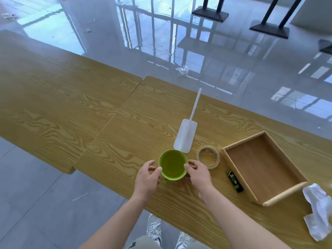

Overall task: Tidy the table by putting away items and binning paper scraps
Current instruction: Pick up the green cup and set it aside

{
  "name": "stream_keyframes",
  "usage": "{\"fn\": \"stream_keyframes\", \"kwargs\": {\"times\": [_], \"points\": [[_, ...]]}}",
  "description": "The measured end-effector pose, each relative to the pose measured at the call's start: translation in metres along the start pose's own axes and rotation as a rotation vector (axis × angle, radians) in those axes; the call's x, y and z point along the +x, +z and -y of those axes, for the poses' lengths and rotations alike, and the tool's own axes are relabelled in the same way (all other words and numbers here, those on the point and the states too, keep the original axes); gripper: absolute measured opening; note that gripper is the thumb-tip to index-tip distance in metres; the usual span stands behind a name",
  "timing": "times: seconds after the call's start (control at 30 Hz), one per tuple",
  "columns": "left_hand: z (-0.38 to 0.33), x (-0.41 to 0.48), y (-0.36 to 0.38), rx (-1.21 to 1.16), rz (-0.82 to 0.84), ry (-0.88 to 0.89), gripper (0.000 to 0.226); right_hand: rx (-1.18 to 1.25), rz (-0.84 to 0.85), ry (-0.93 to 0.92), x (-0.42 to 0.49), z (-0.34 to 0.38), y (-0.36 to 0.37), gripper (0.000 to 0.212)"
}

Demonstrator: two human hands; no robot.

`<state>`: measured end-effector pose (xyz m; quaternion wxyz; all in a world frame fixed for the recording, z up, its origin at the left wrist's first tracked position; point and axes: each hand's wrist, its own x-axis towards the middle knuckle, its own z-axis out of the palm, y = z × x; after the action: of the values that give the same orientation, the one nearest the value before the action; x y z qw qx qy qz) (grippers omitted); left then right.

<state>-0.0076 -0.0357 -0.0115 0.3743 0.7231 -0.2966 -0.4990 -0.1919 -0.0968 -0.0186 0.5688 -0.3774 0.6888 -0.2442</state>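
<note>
A green bowl (172,164) stands near the front edge of the wooden table (125,133). My left hand (146,178) curls round its left side and my right hand (199,175) grips its right side, thumbs at the rim. Thin wooden edges show under the bowl beside my fingers; what they belong to I cannot tell. A crumpled white paper scrap (319,209) lies at the far right. An empty wooden tray (260,164) sits right of the bowl.
A white plastic paddle with a long handle (186,135) lies just behind the bowl. A roll of tape (217,159) and a small black-and-green packet (234,181) lie between bowl and tray. A second table (53,96) adjoins on the left. Scraps lie on the floor.
</note>
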Motion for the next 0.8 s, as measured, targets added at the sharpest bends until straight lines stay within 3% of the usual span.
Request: {"fn": "stream_keyframes", "kwargs": {"times": [0.13, 0.37, 0.8], "points": [[0.009, -0.027, 0.008, 0.271, -0.008, 0.071, 0.042, 0.001, 0.032, -0.043, 0.004, 0.002, -0.002, 0.031], [0.016, -0.038, 0.021, 0.329, -0.205, 0.079, 0.017, 0.176, 0.107, 0.028, 0.004, -0.001, 0.004, 0.015], [0.011, 0.010, -0.074, 0.435, -0.295, 0.174, 0.022, 0.198, 0.190, 0.110, 0.015, 0.038, 0.104, 0.014]]}}
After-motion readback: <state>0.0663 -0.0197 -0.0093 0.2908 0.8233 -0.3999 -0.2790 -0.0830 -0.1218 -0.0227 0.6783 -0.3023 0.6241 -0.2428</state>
